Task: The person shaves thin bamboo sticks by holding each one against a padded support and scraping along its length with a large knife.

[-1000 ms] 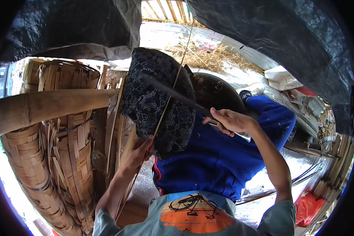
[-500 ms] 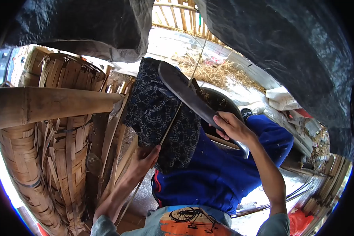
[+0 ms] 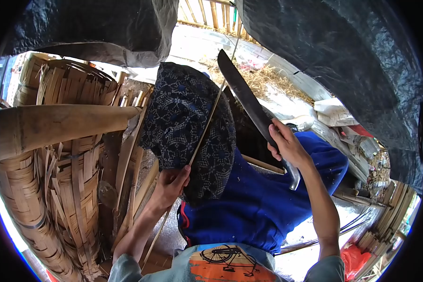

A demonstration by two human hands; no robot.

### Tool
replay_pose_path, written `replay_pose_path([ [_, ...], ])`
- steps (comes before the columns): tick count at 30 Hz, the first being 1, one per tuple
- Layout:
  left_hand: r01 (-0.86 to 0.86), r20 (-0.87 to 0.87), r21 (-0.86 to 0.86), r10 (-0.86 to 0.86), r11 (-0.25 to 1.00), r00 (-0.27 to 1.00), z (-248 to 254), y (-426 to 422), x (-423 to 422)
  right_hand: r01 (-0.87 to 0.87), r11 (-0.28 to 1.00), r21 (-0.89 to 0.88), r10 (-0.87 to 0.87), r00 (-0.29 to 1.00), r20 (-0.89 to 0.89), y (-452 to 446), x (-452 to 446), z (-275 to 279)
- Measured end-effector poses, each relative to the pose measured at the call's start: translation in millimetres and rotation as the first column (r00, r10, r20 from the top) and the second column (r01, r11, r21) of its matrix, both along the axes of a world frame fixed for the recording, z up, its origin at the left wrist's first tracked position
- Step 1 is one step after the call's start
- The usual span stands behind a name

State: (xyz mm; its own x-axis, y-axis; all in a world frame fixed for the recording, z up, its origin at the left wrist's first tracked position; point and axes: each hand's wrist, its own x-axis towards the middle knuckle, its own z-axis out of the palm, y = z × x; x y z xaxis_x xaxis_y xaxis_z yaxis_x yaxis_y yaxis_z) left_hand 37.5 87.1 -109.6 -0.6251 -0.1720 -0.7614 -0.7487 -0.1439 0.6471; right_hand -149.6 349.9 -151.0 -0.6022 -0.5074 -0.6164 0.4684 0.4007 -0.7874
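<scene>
My left hand (image 3: 172,185) is closed, pinching a long thin bamboo strip (image 3: 206,126) between thumb and fingers. The strip slants up across a dark patterned cloth (image 3: 181,105) draped by my left leg and runs on past it; its lower end trails behind my left forearm. In my right hand (image 3: 289,146) is a machete (image 3: 246,96), gripped by the handle, whose pale metal end shows below my palm. Its dark blade points up and left, just right of the strip's upper part. Blue trousers (image 3: 254,207) cover my bent legs.
Tall woven bamboo baskets (image 3: 73,188) stand at my left, with a thick bamboo pole (image 3: 66,124) across them. Black plastic sheeting (image 3: 343,61) hangs overhead on both sides. Dry straw or shavings (image 3: 258,80) lie ahead; a bamboo bundle (image 3: 390,225) and a red bag (image 3: 355,261) are right.
The machete has come off the strip and swung to the right, its tip now higher and the blade steeper. My left hand still pinches the strip in nearly the same place.
</scene>
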Motion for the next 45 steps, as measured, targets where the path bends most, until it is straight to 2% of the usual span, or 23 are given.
replay_pose_path([
  [1, 0.052, 0.036, -0.111, -0.048, 0.992, 0.998, -0.9, -1.2, -2.3, 0.032, 0.999, -0.014, -0.032, 0.999, 0.001, -0.8, -0.3, -6.4],
  [2, 0.094, -0.002, -0.165, -0.096, 0.982, 0.995, -1.7, -1.2, -3.0, -0.005, 0.999, -0.032, 0.005, 1.0, 0.0, 0.6, -3.7, -13.5],
  [8, 0.123, -0.081, -0.36, -0.162, 0.925, 0.983, -6.8, 10.7, -3.5, -0.039, 0.999, -0.021, 0.038, 0.998, -0.048, -16.1, -16.5, -41.0],
  [12, 0.118, -0.098, -0.375, -0.166, 0.92, 0.981, -17.5, 9.5, 2.3, -0.048, 0.999, 0.011, 0.048, 0.992, -0.114, -28.3, -25.0, -61.0],
  [15, 0.075, -0.15, -0.38, -0.141, 0.922, 0.979, -23.5, 7.5, 4.5, -0.139, 0.988, 0.073, 0.149, 0.976, -0.16, -39.7, -24.4, -60.7],
  [17, 0.087, -0.149, -0.358, -0.149, 0.93, 0.978, -20.5, 7.3, 2.3, -0.216, 0.971, 0.104, 0.239, 0.848, -0.472, -38.3, -12.4, -74.9],
  [19, 0.085, -0.148, -0.346, -0.144, 0.935, 0.979, -20.5, 6.5, 2.5, -0.236, 0.966, 0.101, 0.256, 0.856, -0.449, -41.0, -3.3, -55.1],
  [22, 0.077, -0.16, -0.334, -0.137, 0.939, 0.978, -21.9, 8.2, 2.1, -0.209, 0.974, 0.089, 0.219, 0.753, -0.621, -40.3, -0.8, -56.1],
  [23, 0.065, -0.169, -0.339, -0.129, 0.939, 0.977, -22.3, 9.0, 2.3, -0.21, 0.973, 0.091, 0.221, 0.753, -0.62, -42.4, -4.9, -59.5],
  [25, 0.069, -0.153, -0.354, -0.13, 0.933, 0.98, -21.4, 11.0, 2.4, -0.078, 0.987, 0.141, 0.148, 0.783, -0.605, -49.4, -13.7, -67.5],
  [26, 0.077, -0.139, -0.369, -0.138, 0.926, 0.981, -20.6, 10.9, 2.5, -0.07, 0.982, 0.173, 0.152, 0.838, -0.524, -51.9, -13.5, -68.1],
  [27, 0.082, -0.135, -0.372, -0.142, 0.925, 0.981, -21.0, 10.3, 3.4, -0.067, 0.983, 0.17, 0.147, 0.841, -0.521, -52.3, -10.0, -65.7],
  [29, 0.057, -0.159, -0.362, -0.122, 0.93, 0.98, -23.2, 11.2, 5.8, -0.189, 0.978, 0.09, 0.208, 0.831, -0.515, -48.4, 1.0, -55.7],
  [31, 0.062, -0.143, -0.369, -0.123, 0.927, 0.982, -23.1, 10.4, 4.3, -0.237, 0.965, 0.114, 0.261, 0.822, -0.506, -45.5, 3.8, -51.5],
  [33, 0.068, -0.125, -0.376, -0.123, 0.924, 0.985, -24.8, 9.4, 4.2, -0.18, 0.981, 0.066, 0.184, 0.786, -0.59, -46.4, 4.8, -57.5],
  [34, 0.065, -0.145, -0.37, -0.127, 0.927, 0.981, -26.3, 8.9, 2.6, -0.153, 0.982, 0.107, 0.187, 0.776, -0.603, -49.8, -0.3, -59.6],
  [35, 0.065, -0.163, -0.365, -0.132, 0.929, 0.978, -26.9, 9.1, 3.0, -0.154, 0.982, 0.106, 0.187, 0.778, -0.6, -53.9, -4.9, -66.9],
  [37, 0.051, -0.185, -0.349, -0.122, 0.936, 0.975, -26.9, 11.4, 4.5, -0.029, 0.989, 0.143, 0.102, 0.838, -0.537, -65.2, -11.3, -72.4],
  [39, 0.037, -0.214, -0.338, -0.115, 0.94, 0.97, -28.0, 9.8, 4.0, -0.025, 0.994, 0.108, 0.077, 0.859, -0.506, -60.2, 1.2, -66.1],
  [41, 0.01, -0.217, -0.363, -0.095, 0.932, 0.972, -30.7, 10.0, 9.0, -0.216, 0.976, 0.035, 0.198, 0.805, -0.56, -45.9, 22.3, -61.9],
  [43, 0.008, -0.2, -0.346, -0.082, 0.938, 0.976, -26.8, 11.2, 6.0, -0.217, 0.975, 0.043, 0.207, 0.824, -0.527, -39.7, 27.2, -57.3],
  [45, 0.006, -0.18, -0.332, -0.07, 0.943, 0.981, -27.9, 11.1, 3.9, -0.159, 0.986, 0.052, 0.158, 0.787, -0.596, -40.3, 26.0, -54.7],
])
